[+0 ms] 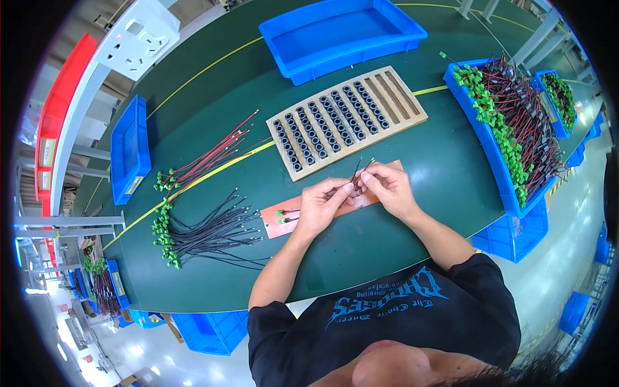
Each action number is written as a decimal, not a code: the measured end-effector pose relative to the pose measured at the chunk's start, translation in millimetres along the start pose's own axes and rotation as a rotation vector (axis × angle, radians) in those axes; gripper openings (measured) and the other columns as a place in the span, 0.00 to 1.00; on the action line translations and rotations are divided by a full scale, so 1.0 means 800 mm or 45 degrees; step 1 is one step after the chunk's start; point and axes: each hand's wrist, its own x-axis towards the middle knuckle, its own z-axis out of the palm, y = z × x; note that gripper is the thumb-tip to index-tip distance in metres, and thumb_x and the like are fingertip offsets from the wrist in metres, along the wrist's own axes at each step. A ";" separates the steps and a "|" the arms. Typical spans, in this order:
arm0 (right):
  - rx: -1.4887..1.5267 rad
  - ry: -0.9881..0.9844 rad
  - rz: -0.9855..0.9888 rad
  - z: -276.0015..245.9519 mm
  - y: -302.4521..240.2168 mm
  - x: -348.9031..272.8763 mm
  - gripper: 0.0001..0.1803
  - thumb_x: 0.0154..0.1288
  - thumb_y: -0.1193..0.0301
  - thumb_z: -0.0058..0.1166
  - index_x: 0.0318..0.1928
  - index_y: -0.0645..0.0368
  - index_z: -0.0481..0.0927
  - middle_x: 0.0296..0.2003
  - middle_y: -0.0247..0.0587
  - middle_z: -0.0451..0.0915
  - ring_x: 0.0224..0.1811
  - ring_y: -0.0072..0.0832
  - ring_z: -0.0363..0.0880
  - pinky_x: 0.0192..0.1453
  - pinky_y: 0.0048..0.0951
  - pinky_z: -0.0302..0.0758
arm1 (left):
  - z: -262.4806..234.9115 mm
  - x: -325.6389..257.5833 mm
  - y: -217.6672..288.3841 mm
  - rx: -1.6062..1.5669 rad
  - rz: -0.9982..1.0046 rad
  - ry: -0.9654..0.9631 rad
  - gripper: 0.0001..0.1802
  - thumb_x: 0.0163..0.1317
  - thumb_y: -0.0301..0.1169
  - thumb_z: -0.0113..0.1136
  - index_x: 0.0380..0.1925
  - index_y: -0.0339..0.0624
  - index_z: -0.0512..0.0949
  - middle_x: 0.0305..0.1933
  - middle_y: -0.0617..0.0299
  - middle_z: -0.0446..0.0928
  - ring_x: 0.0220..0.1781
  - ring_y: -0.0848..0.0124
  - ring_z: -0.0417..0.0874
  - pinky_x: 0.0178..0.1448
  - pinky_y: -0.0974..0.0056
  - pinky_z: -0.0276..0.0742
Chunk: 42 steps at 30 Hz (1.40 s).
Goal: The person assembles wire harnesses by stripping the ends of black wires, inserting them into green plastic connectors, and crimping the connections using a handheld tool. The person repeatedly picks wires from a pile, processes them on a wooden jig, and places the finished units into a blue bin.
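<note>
Head view: left hand [322, 205] and right hand [391, 191] pinch seemingly two wires [356, 169] over one orange board [291, 228].

A broad dark-green worktop [438, 174], crossed by thin yellow lines [431, 90], fills most of the view, its edges bowed by the wide lens. At the left stands a white metal frame [69, 129] beside a long red panel [54, 116], with a white multi-outlet socket box [140, 40] near the top. Below, a pale, glossy floor [541, 284] shows bright patches of reflected light.
</note>
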 end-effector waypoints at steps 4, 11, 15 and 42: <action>-0.008 -0.005 -0.047 -0.001 0.005 -0.001 0.08 0.77 0.77 0.53 0.44 0.70 0.83 0.45 0.44 0.82 0.48 0.26 0.84 0.55 0.28 0.84 | -0.008 0.000 -0.002 0.167 -0.001 -0.021 0.08 0.70 0.25 0.66 0.44 0.30 0.87 0.34 0.58 0.87 0.33 0.77 0.83 0.38 0.72 0.80; -0.074 -0.003 -0.049 0.000 -0.017 0.002 0.08 0.77 0.77 0.53 0.45 0.71 0.83 0.43 0.43 0.83 0.45 0.24 0.84 0.52 0.27 0.84 | -0.005 0.001 0.002 0.186 -0.064 0.014 0.09 0.69 0.26 0.67 0.43 0.31 0.87 0.34 0.60 0.86 0.33 0.79 0.82 0.37 0.72 0.79; -0.388 -0.059 -0.108 -0.009 -0.015 0.008 0.10 0.77 0.76 0.54 0.45 0.72 0.84 0.39 0.41 0.83 0.39 0.21 0.82 0.45 0.24 0.80 | 0.006 0.001 0.009 0.131 -0.027 -0.008 0.09 0.71 0.26 0.65 0.43 0.31 0.87 0.36 0.59 0.85 0.33 0.77 0.82 0.38 0.71 0.79; -0.023 -0.084 -0.039 0.000 -0.003 0.004 0.13 0.79 0.73 0.52 0.47 0.70 0.86 0.39 0.38 0.81 0.36 0.20 0.79 0.43 0.22 0.77 | -0.012 0.002 0.009 0.039 0.007 -0.161 0.08 0.71 0.24 0.63 0.43 0.31 0.87 0.36 0.56 0.86 0.35 0.72 0.85 0.40 0.67 0.81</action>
